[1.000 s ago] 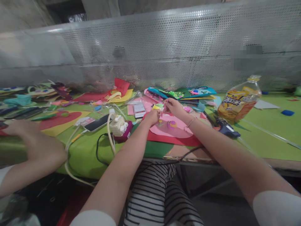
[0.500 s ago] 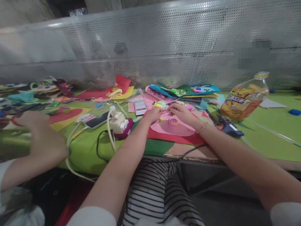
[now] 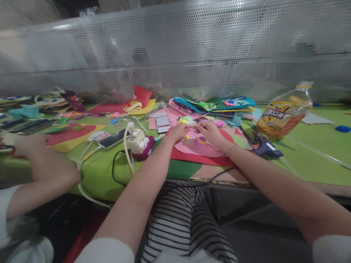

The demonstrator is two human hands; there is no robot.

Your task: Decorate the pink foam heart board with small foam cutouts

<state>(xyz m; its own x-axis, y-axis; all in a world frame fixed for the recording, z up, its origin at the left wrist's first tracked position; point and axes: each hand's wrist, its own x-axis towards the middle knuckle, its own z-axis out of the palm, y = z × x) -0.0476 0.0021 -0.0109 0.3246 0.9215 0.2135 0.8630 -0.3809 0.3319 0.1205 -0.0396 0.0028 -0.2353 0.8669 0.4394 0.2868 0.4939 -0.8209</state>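
Indoors, a perforated metal panel point(image 3: 175, 54) spans the far side of a green tabletop point(image 3: 315, 157) strewn with craft pieces. A red sheet point(image 3: 186, 158) lies mid-scene, its near edge close to the tabletop's own, bearing a pink paper shape point(image 3: 192, 149) whose long axis runs left to right. A plastic bottle point(image 3: 285, 113) and a dark glue gun point(image 3: 267, 148) flank it at right; a white adapter point(image 3: 138, 142) crowds the left. The wider room for moving lies rightward, past the glue gun. The person's left hand point(image 3: 179, 131) and right hand point(image 3: 210, 133) come close together over the pink shape's far side, fingers bent; whether they grip anything cannot be told. A purple-and-yellow piece point(image 3: 201, 141) lies on the pink shape, just nearside of the right hand, the closer one; a tiny yellow piece point(image 3: 187, 138) sits just nearside of the left.
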